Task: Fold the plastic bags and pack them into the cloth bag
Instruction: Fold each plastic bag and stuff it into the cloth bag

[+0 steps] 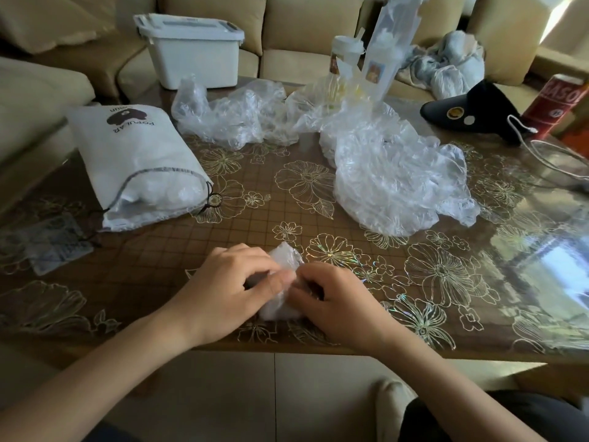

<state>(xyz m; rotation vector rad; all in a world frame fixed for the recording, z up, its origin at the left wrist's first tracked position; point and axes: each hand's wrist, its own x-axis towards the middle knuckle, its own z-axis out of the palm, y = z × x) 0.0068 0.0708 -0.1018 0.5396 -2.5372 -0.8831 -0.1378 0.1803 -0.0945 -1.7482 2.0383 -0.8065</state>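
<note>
Beige sofas are backing a flower-patterned table (159, 282), whose near edge is probably serving as a firm base for creasing the folded plastic bag (287, 253). Over it the left hand (223, 291) and right hand (338, 301) are arching knuckles-up, fingertips pinching its folds. At the left the cloth bag (134, 154) is lying with its mouth facing near, seemingly for easy packing, while loose plastic bags (392, 180) are waiting at the far right.

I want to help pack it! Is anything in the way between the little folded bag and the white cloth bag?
Nothing visible is. The left hand and right hand pinch the folded plastic bag, and only the table surface lies between it and the cloth bag, farther off on the left.
</note>
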